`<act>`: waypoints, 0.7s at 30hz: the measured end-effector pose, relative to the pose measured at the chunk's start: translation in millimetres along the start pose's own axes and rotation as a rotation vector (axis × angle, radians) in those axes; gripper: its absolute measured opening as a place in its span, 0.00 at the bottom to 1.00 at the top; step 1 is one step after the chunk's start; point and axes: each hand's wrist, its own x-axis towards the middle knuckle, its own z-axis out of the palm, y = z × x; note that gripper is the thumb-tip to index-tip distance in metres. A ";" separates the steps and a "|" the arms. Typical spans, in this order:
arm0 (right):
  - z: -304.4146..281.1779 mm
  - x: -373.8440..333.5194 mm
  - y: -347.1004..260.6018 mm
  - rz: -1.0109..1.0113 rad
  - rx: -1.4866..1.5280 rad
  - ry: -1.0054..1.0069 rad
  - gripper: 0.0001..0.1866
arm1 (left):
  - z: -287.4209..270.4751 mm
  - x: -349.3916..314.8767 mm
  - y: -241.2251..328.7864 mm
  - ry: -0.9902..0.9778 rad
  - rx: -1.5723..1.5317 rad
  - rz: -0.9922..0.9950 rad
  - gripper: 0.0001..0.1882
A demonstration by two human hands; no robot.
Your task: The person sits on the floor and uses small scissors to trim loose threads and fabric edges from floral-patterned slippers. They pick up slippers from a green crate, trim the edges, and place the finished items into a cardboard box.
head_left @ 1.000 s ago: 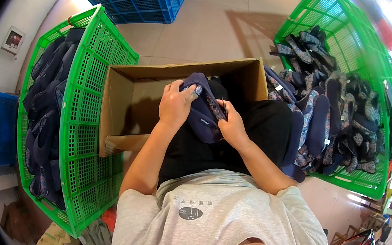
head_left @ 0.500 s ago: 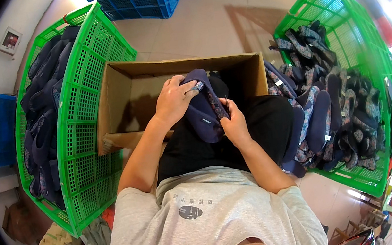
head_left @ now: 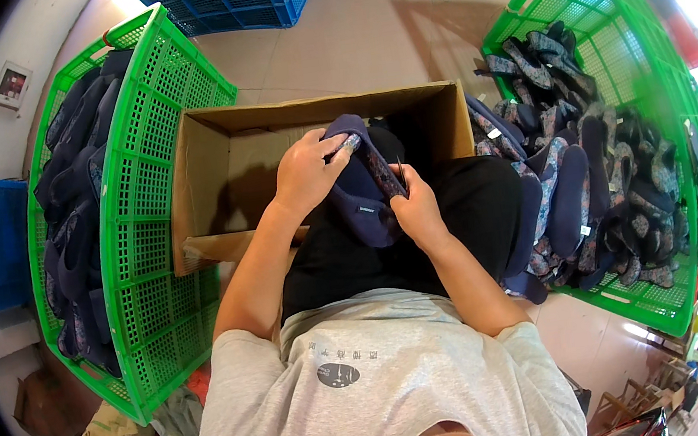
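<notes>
A navy slipper with a colourful patterned lining is held up over my lap, its opening facing me. My left hand is closed around one end, its fingers reaching in at the patterned edge. Along the other side, my right hand pinches the slipper's rim between thumb and fingers. A thin dark pointed tool sticks up from the right hand; its lower part is hidden, so its exact kind does not show. Below and behind the slipper lie my black trouser legs.
An open cardboard box stands just beyond my knees. On the left a green crate holds many navy slippers. To the right, another green crate is heaped with slippers, some spilling toward my leg. Blue crates stand at the back.
The slipper and both hands stay nearly in place, with the slipper tilted slightly. The whole view has shifted a little.
</notes>
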 end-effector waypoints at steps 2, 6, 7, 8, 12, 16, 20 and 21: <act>0.6 0.0 -2.4 -0.005 -0.007 0.006 0.24 | -5.4 1.7 3.7 -0.045 -0.033 -0.008 0.14; 1.5 1.2 -1.6 -0.019 -0.016 0.011 0.24 | -4.1 0.9 -2.9 -0.048 -0.037 0.026 0.14; 1.6 1.2 -2.3 -0.016 -0.015 0.007 0.23 | -4.0 0.6 -4.2 -0.056 -0.045 0.026 0.14; 1.4 1.3 -3.7 -0.014 -0.016 0.004 0.23 | -4.0 0.7 -4.9 -0.062 -0.053 0.026 0.14; 1.2 1.0 -9.8 0.023 -0.002 -0.002 0.23 | -4.4 0.1 -9.9 -0.104 -0.062 0.033 0.13; 0.9 1.6 -12.0 0.035 0.004 -0.005 0.22 | -10.6 0.4 -9.0 -0.171 -0.094 0.022 0.13; 1.4 1.1 -19.0 0.061 0.009 -0.003 0.21 | -11.0 -0.9 -14.9 -0.176 -0.067 0.083 0.14; 1.6 0.6 -21.2 0.077 0.009 -0.003 0.20 | -11.2 -1.5 -15.4 -0.170 -0.050 0.107 0.14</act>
